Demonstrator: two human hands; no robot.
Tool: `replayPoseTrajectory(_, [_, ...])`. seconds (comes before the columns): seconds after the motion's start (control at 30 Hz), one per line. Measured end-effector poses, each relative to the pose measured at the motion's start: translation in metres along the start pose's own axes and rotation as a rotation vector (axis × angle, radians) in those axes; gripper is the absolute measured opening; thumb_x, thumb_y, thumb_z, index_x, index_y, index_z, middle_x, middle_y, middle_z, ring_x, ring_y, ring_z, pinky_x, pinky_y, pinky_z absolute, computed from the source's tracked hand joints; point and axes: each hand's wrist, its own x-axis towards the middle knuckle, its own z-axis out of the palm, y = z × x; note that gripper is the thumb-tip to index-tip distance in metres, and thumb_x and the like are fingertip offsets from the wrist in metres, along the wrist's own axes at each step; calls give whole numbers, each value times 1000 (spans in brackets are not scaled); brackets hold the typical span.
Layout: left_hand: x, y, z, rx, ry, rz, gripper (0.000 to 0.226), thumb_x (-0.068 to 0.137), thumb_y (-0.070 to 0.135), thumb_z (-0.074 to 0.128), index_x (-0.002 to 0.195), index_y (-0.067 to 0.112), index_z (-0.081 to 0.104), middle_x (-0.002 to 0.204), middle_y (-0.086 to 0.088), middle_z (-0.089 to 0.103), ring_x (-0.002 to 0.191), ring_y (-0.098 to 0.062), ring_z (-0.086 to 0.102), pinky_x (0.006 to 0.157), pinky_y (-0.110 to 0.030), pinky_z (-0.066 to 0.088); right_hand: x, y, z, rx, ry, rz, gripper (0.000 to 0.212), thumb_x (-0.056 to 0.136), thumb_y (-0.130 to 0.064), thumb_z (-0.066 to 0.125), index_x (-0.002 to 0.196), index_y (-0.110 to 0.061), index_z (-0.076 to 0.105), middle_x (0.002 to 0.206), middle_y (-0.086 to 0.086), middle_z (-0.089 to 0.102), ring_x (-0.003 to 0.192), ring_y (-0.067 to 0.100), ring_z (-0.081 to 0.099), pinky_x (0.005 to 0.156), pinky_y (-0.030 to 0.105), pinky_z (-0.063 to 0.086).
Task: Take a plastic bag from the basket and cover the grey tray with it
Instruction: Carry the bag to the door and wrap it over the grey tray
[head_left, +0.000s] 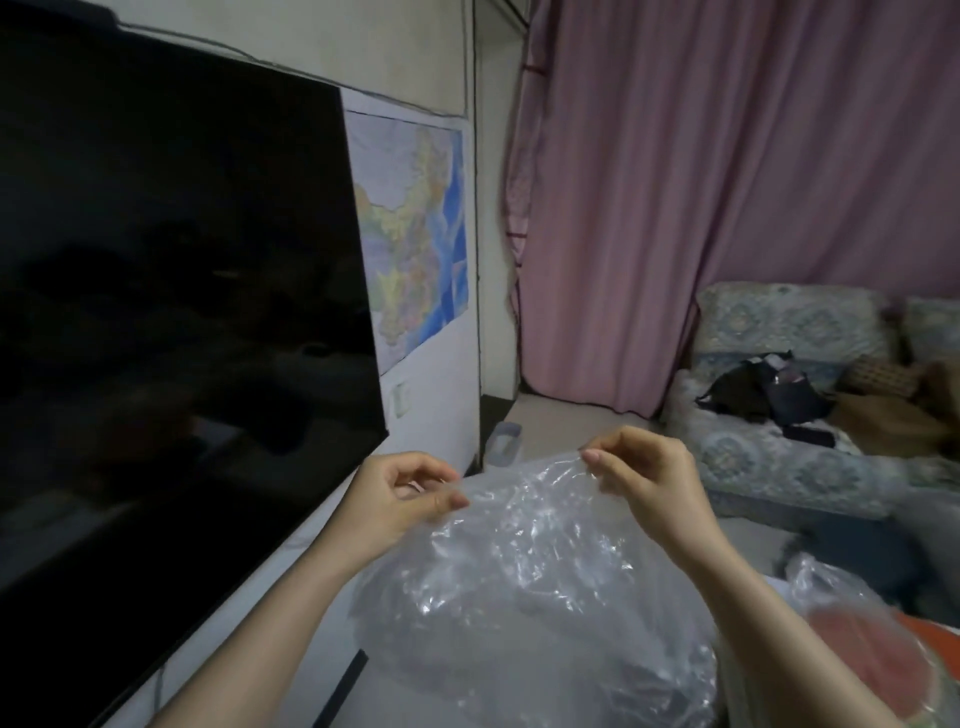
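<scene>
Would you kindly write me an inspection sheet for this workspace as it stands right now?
Surface: mostly hidden behind the bag; pale floor beyond.
Job's things: clear crinkled plastic bag held up by its top edge; grey tray and basket not identifiable.
Clutter: second plastic-wrapped reddish item at lower right; small grey container on the floor.
Grippers: left hand and right hand each pinch the bag's rim.
Cables: thin wire up the wall.
Surroundings: large black screen, wall map, pink curtain, patterned sofa.
</scene>
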Motion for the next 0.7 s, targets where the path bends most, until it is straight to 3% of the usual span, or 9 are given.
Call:
replayPoseTrajectory(0.07, [49, -14, -2, 37, -80, 3, 25, 53, 38, 82, 75, 27, 75, 68, 7, 72, 62, -8, 66, 62, -16, 52, 37, 21, 1, -41, 65, 32, 14, 79, -19, 70, 65, -19, 69, 56, -5, 66, 51, 7, 58, 54, 28, 50])
replayPoseTrajectory(0.17, [129, -28, -4, 78, -98, 29, 6, 66, 24, 80, 69, 27, 76, 70, 3, 75, 61, -7, 65, 60, -17, 52, 93, 45, 6, -109, 99, 103, 15, 80, -16, 69, 65, -18, 69, 58, -1, 67, 54, 14, 60, 62, 42, 53])
replayPoseTrajectory(0.27, [206, -38, 2, 59, -77, 54, 5, 71, 18, 77, 68, 22, 76, 69, -8, 74, 56, -12, 63, 57, -19, 52, 136, 59, 6, -158, 140, 97, 11, 82, -34, 64, 85, -26, 71, 83, -4, 73, 79, 12, 67, 75, 34, 53])
replayPoseTrajectory(0.37, [272, -49, 16, 31, -92, 69, 6, 72, 21, 76, 67, 23, 75, 60, -3, 71, 50, -9, 59, 54, -17, 49, 169, 69, 0, -193, 72, -19, 48, 76, -60, 60, 118, -36, 58, 118, -16, 61, 111, 2, 55, 92, 25, 44])
replayPoseTrajectory(0.43, [313, -55, 27, 4, -94, 84, 8, 73, 22, 75, 65, 25, 74, 54, 1, 68, 46, -6, 56, 52, -14, 46, 192, 78, 6, -356, -53, -121, 68, 67, -69, 60, 129, -42, 45, 133, -20, 47, 126, -1, 39, 101, 21, 31])
replayPoseTrajectory(0.53, [378, -67, 46, -21, -103, 99, 11, 73, 22, 75, 63, 24, 73, 50, 6, 66, 44, -4, 53, 50, -12, 44, 238, 108, 22, -623, -193, -206, 93, 54, -77, 61, 135, -42, 36, 143, -15, 37, 131, 6, 29, 107, 30, 29])
replayPoseTrajectory(0.6, [419, -77, 57, -36, -115, 110, 9, 74, 21, 74, 65, 22, 74, 49, 7, 65, 43, -4, 53, 49, -12, 43, 274, 135, 25, -658, -177, -211, 89, 56, -72, 65, 134, -36, 41, 141, -10, 41, 129, 11, 34, 106, 36, 33])
replayPoseTrajectory(0.7, [482, -91, 74, -33, -98, 113, 7, 75, 22, 73, 71, 17, 75, 50, 5, 65, 45, -5, 55, 50, -13, 44, 336, 178, 17, -591, -98, -241, 57, 69, -49, 72, 119, -24, 59, 124, -5, 58, 116, 16, 51, 96, 40, 44])
